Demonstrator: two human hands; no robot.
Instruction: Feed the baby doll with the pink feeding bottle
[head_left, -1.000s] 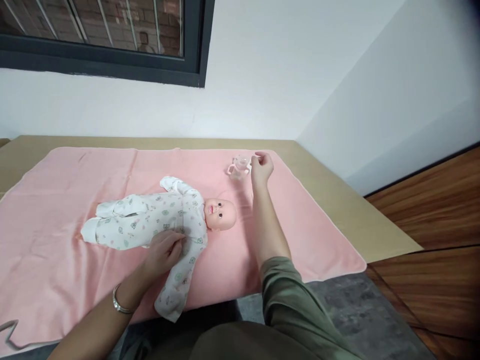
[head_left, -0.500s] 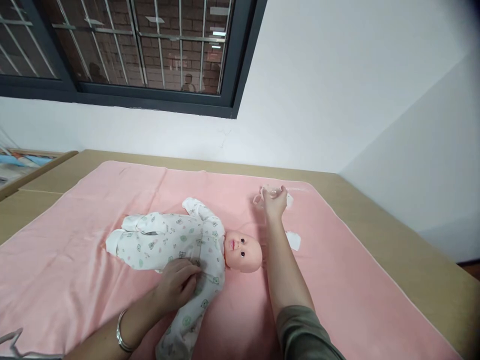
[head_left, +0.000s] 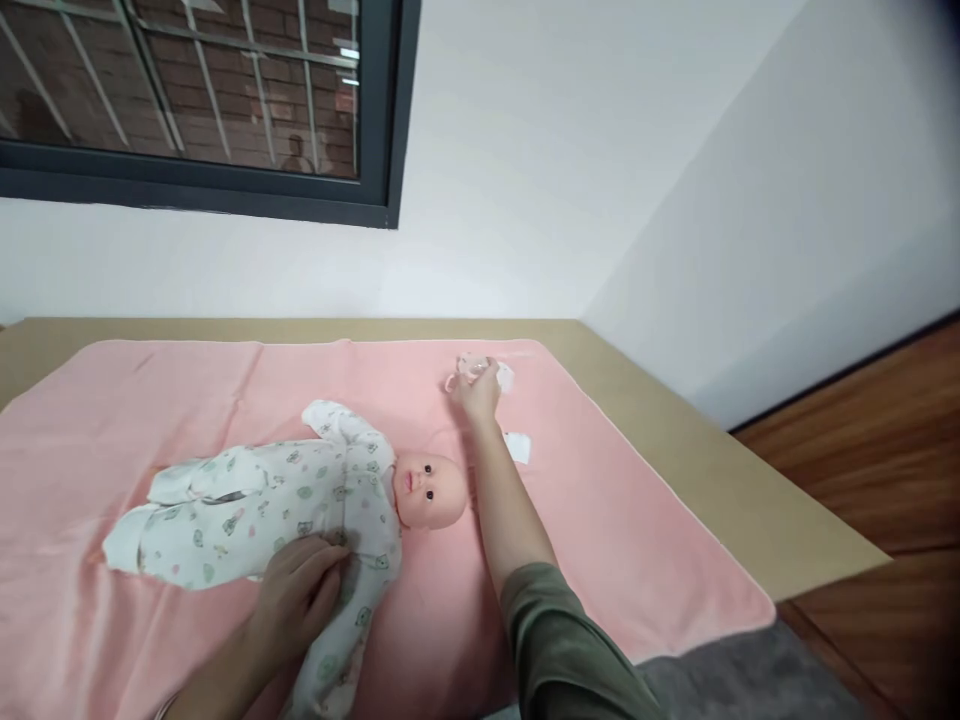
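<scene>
A baby doll (head_left: pixel 430 490) in a white patterned sleepsuit (head_left: pixel 292 490) lies on its back on a pink sheet (head_left: pixel 600 520), head to the right. My left hand (head_left: pixel 300 580) rests on the doll's chest and near arm, its fingers loosely bent and the thumb apart from them. Beyond the doll's head, my right hand (head_left: pixel 480 395) is closed around a small clear cup (head_left: pixel 472 366) with a pink, ring-like handle at its left side. My fingers hide part of this cup, so its full shape cannot be made out.
Two white pieces, a nearer one (head_left: pixel 517 447) and a farther one (head_left: pixel 506 377), lie by my right arm. A wooden surface (head_left: pixel 675 470) borders the sheet. Behind it rise a white wall (head_left: pixel 487 200) and a dark-framed barred window (head_left: pixel 375 205); brown wood panelling (head_left: pixel 862 460) stands right.
The view has swung to the right, so the doll and sheet sit farther left in the picture. Both hands keep their places, the left on the doll and the right at the cup.
</scene>
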